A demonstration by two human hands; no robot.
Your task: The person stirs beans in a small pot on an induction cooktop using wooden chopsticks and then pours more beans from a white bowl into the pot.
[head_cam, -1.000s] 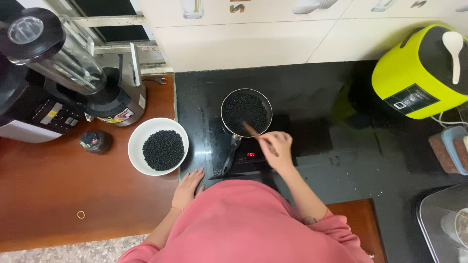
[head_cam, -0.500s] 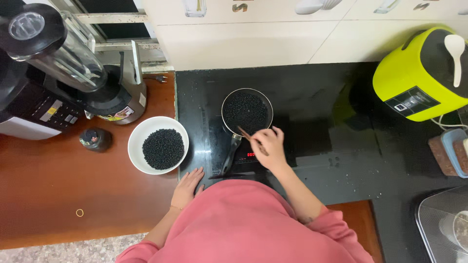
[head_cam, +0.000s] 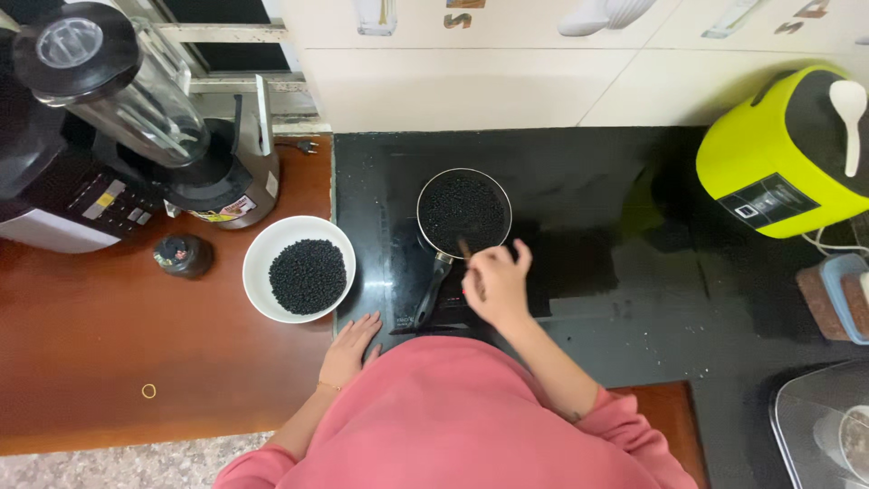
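Note:
A small pan point(head_cam: 464, 211) full of black beans sits on the black cooktop point(head_cam: 579, 181), its dark handle pointing toward me. My right hand point(head_cam: 496, 283) is closed around a thin wooden stirrer point(head_cam: 465, 248) whose tip dips into the near edge of the beans. Flat on the cooktop's front left corner rests my left hand point(head_cam: 349, 349), fingers spread, holding nothing. Just left of the pan, a white bowl point(head_cam: 300, 269) holding more black beans stands on the wooden counter.
A blender point(head_cam: 136, 118) and another dark appliance point(head_cam: 54, 199) stand at the back left, with a small black lid point(head_cam: 183, 256) in front. A yellow-green rice cooker point(head_cam: 786, 154) is at the right. A rubber band point(head_cam: 148, 391) lies on the wooden counter point(head_cam: 109, 362).
My right hand has shifted left and nearer to me along the pan's rim, dragging the stirrer through the beans. My left hand has stayed on the cooktop edge.

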